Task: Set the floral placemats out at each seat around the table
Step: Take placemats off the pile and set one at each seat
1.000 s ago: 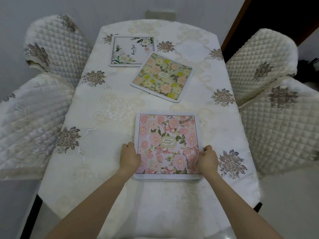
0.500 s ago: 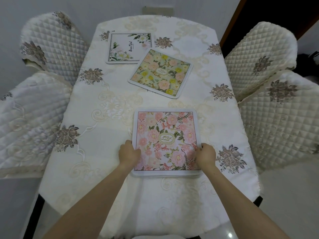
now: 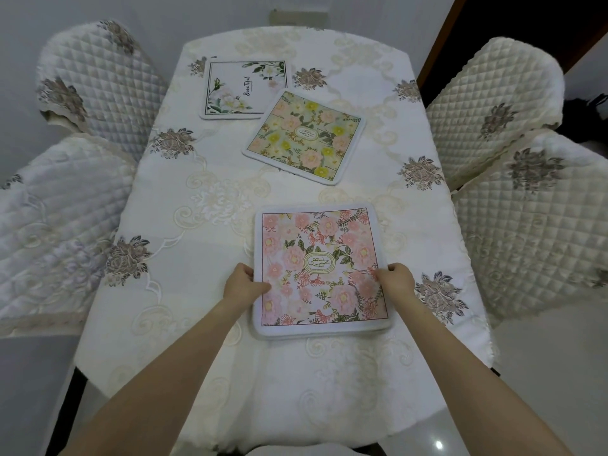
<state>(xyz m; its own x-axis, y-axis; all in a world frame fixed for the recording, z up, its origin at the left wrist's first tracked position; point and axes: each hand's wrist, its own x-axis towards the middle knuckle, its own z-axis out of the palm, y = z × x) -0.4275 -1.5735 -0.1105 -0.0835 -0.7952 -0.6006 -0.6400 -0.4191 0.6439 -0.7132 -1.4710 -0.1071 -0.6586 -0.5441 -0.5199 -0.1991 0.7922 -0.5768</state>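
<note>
A pink floral placemat (image 3: 320, 268) lies flat near the table's front edge. My left hand (image 3: 243, 284) grips its left edge with the thumb on top, and my right hand (image 3: 394, 279) grips its right edge the same way. Farther back, a green and yellow floral placemat (image 3: 306, 136) lies turned at an angle. It overlaps the corner of a white placemat with green leaves (image 3: 245, 88) at the far end.
The table (image 3: 184, 225) wears a cream embroidered cloth. Two quilted chairs (image 3: 65, 192) stand along its left side and two quilted chairs (image 3: 519, 159) along its right. A dark doorway (image 3: 513, 24) opens at the back right.
Both hands have slid the pink placemat a little away from the front edge, keeping their grip on its sides. The other two placemats have not moved.
</note>
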